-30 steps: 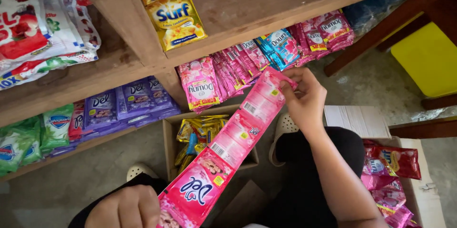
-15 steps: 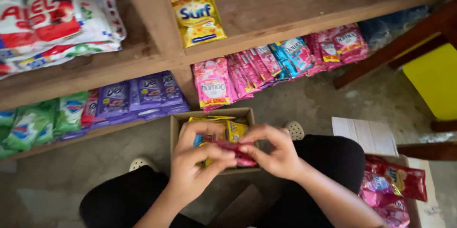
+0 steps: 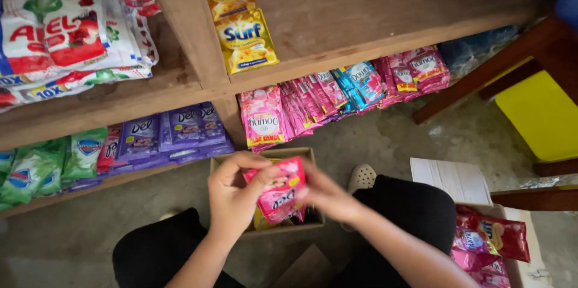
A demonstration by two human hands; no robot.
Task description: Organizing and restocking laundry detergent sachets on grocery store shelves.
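Both hands hold a folded stack of pink sachets (image 3: pixel 280 195) just above a small open cardboard box (image 3: pixel 265 157) on the floor between my knees. My left hand (image 3: pixel 233 195) grips the stack's left side with thumb on its front. My right hand (image 3: pixel 325 195) pinches its right edge. Yellow sachets inside the box show faintly under the stack.
A wooden shelf (image 3: pixel 180 92) stands ahead with yellow sachets (image 3: pixel 241 29), pink sachets (image 3: pixel 263 120), purple sachets (image 3: pixel 168 131), green packs (image 3: pixel 36 164) and large detergent bags (image 3: pixel 66 29). A paper sheet (image 3: pixel 457 179), red and pink packets (image 3: pixel 490 240) and a yellow-seated wooden chair (image 3: pixel 542 113) lie right.
A second ago a long pink sachet strip was stretched out between my hands; it has been folded up, and both hands now hold it as a compact stack over the box.
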